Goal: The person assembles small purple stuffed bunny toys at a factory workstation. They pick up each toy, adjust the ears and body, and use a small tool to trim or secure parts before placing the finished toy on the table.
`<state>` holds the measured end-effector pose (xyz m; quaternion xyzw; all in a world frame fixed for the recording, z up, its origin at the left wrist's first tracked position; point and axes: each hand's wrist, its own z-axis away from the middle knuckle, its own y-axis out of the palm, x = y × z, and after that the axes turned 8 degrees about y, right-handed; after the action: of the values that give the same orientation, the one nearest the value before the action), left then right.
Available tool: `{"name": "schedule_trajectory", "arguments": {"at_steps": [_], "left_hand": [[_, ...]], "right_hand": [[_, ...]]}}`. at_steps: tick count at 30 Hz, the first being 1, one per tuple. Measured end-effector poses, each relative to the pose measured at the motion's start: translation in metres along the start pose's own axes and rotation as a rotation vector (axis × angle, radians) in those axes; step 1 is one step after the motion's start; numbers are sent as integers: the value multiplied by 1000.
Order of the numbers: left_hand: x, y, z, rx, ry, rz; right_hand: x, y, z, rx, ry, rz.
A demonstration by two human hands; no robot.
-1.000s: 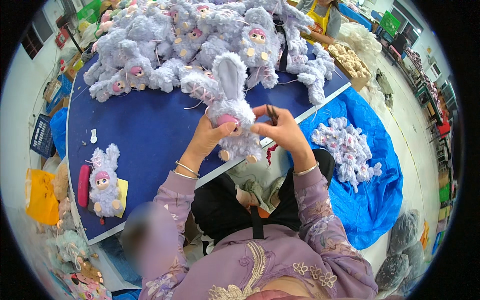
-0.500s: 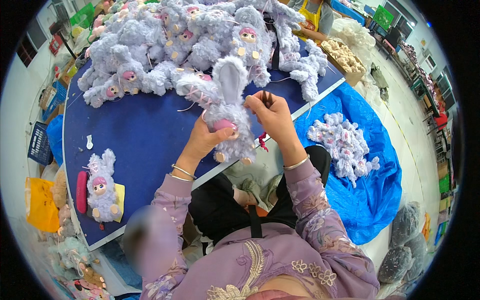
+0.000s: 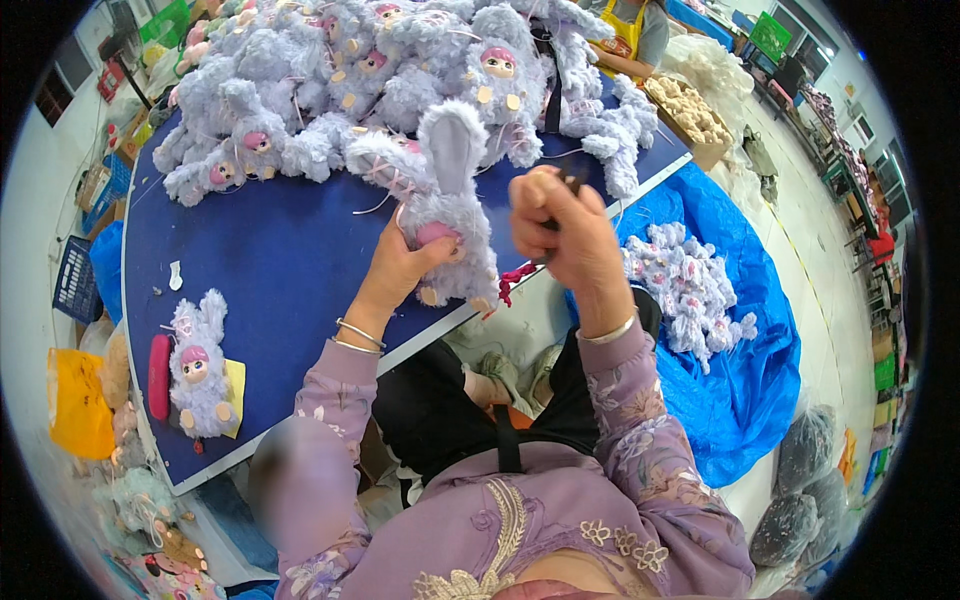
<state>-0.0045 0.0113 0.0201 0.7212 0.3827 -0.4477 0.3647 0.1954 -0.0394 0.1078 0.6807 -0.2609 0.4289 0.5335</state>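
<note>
1. A broad blue tabletop with pale edging (image 3: 270,270) bears heaped pale-lavender furry plush toys (image 3: 255,100).
2. A long-eared pale-lavender plush rabbit with a pink-topped face (image 3: 472,225) is held over the table's near edge.
3. The left hand (image 3: 402,260) grasps its side, thumb across the face; firm but gentle support seems best.
4. The right hand (image 3: 567,228), apart from it, curls around a small dark blurred object (image 3: 574,176), best kept off the face.

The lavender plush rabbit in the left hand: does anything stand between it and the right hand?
Nothing visible does: the right hand is apart from the lavender plush rabbit, with blue tabletop showing through the gap. A red piece shows lower down, beside the rabbit's lower body.
</note>
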Motion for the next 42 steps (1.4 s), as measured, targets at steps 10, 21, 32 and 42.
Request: {"name": "schedule_trajectory", "arguments": {"at_steps": [10, 21, 32, 42], "left_hand": [[-19, -2, 10, -16, -177, 307], [-15, 0, 13, -52, -163, 322], [-14, -1, 15, -60, -195, 308], [-11, 1, 6, -8, -107, 221]], "right_hand": [[2, -21, 16, -154, -41, 1196], [1, 10, 8, -27, -371, 1392], [-3, 3, 5, -13, -336, 1447], [3, -10, 16, -133, -132, 254]]}}
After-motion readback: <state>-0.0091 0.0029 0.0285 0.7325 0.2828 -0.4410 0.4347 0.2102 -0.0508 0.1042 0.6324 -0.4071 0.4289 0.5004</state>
